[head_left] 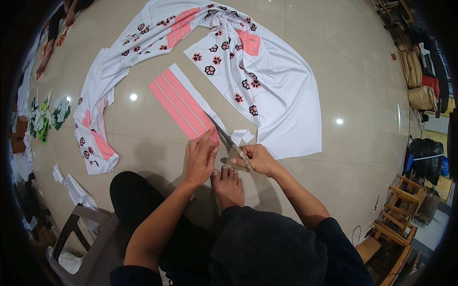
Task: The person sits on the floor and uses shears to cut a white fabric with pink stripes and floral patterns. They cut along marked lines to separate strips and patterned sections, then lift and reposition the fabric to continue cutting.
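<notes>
A pink fabric piece with white stripes (179, 106) is stretched at a slant over the tiled floor, with a white margin along its right side. My left hand (201, 157) grips its near end between thumb and fingers. In my right hand (255, 158) are scissors (234, 143) with wrapped handles; their blades lie along the line between pink and white. A small white scrap (242, 137) sits beside the blades. Beyond, a long white cloth with pink-and-black paw prints (286, 102) curves round in folds.
Green and white scraps (45, 117) lie at the left. A grey plastic chair (90, 238) stands at the lower left. Wooden frames (393, 224) and bags line the right. My bare foot (228, 188) rests just below the scissors. Another person's legs (51, 45) show at the upper left.
</notes>
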A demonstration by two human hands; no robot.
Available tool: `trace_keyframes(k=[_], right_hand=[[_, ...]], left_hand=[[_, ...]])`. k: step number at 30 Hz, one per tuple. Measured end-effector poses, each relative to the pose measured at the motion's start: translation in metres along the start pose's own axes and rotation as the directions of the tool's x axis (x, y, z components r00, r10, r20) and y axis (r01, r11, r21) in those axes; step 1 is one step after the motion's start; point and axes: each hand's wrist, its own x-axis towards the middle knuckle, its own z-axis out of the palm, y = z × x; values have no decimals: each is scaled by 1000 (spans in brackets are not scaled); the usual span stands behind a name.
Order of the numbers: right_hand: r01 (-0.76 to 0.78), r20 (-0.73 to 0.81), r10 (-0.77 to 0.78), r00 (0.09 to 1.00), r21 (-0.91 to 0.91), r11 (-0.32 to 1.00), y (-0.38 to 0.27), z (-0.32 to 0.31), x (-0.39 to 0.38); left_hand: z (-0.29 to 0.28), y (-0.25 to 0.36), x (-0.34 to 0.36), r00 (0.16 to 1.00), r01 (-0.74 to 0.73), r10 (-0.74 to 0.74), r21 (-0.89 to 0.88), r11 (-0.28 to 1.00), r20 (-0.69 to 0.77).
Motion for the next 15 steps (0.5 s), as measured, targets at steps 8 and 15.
trace_keyframes(k=[8,15], right_hand=[[24,1,-24,1000,-48,999,4,-1,18],[10,27,-9,1000,-42,999,2,-2,20]], left_hand=[[0,1,-2,999,36,-36,-11,999,14],[1,0,-2,1000,13,-13,-25,1000,-4]])
